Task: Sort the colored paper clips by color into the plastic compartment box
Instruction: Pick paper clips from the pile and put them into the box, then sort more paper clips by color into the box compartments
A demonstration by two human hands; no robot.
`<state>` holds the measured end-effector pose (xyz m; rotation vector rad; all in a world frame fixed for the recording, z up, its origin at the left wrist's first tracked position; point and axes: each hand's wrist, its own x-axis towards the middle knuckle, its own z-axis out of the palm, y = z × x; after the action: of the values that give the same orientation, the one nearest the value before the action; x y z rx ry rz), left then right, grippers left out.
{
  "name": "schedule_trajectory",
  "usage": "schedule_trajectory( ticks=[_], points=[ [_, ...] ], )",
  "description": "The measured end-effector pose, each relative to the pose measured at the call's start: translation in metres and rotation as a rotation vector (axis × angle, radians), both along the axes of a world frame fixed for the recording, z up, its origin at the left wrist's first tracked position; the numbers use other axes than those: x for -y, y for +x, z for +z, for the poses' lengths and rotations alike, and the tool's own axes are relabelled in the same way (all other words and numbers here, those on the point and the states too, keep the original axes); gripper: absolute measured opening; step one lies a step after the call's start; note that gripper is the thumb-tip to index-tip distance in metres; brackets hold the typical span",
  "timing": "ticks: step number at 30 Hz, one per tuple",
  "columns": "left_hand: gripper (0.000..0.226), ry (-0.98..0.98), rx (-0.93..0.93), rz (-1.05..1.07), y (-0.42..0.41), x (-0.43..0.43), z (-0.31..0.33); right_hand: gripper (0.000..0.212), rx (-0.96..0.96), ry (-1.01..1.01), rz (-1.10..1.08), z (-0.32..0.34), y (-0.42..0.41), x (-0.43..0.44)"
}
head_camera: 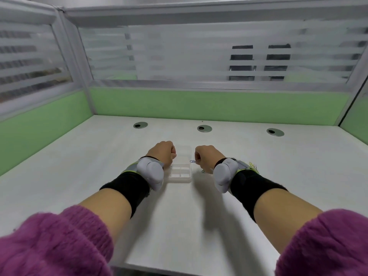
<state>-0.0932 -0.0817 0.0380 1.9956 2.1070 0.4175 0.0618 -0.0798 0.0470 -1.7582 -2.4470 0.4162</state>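
I note the left hand (162, 151) at the left edge of the plastic box (180, 177), fingers curled. Whether its grip holds anything I cannot tell, as the palm side is hidden. The box sits on the worktop (79, 176) between the two hands, and its compartments look bare from this angle.

Just right of the box, a blue paper clip (192, 161) sticks out from the fingertips of the right hand (206, 154), whose grip is a narrow pinch on it. Beyond the right wrist, a small cluster of yellow clips (253, 165) lies on the worktop, partly hidden.

Handling assessment: the clips should be very light, thin, stiff wire with a slick coating. They are likely to slip or snag on one another. I judge the best hold is a fingertip pinch across the flat loops, one clip at a time. The box looks light enough to slide if nudged, so steadying it seems prudent.

The worktop is pale, smooth and matt, with three round cable holes (204, 128) near the back. Green panels (199, 104) topped with frosted striped glazing (179, 56) enclose it on three sides.
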Motion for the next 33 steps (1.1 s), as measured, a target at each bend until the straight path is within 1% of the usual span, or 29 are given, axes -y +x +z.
schedule_trajectory(
  ticks=[4, 8, 12, 14, 20, 25, 33],
  points=[
    [0.01, 0.011, 0.011, 0.025, -0.019, 0.004, -0.002, 0.011, 0.011, -0.002, 0.041, -0.001, -0.025, -0.001],
    [0.01, 0.003, 0.018, 0.034, -0.033, 0.006, -0.006, 0.018, 0.002, -0.017, 0.067, -0.004, -0.045, -0.001],
    [0.015, -0.012, 0.026, 0.048, -0.045, 0.008, -0.01, 0.027, 0.007, -0.012, 0.085, -0.008, -0.061, -0.003],
    [0.016, -0.019, 0.031, 0.054, -0.051, 0.009, -0.012, 0.029, 0.026, -0.008, 0.096, -0.01, -0.068, -0.004],
    [0.017, -0.033, 0.054, 0.059, -0.059, 0.009, -0.015, 0.029, 0.043, 0.017, 0.06, -0.014, -0.08, -0.007],
    [0.017, -0.033, 0.07, 0.048, -0.058, 0.009, -0.015, 0.024, 0.04, 0.005, 0.055, -0.015, -0.084, -0.009],
    [0.016, -0.004, 0.11, 0.012, -0.031, 0.008, -0.01, 0.02, -0.005, 0.018, 0.007, -0.012, -0.06, -0.009]
  ],
)
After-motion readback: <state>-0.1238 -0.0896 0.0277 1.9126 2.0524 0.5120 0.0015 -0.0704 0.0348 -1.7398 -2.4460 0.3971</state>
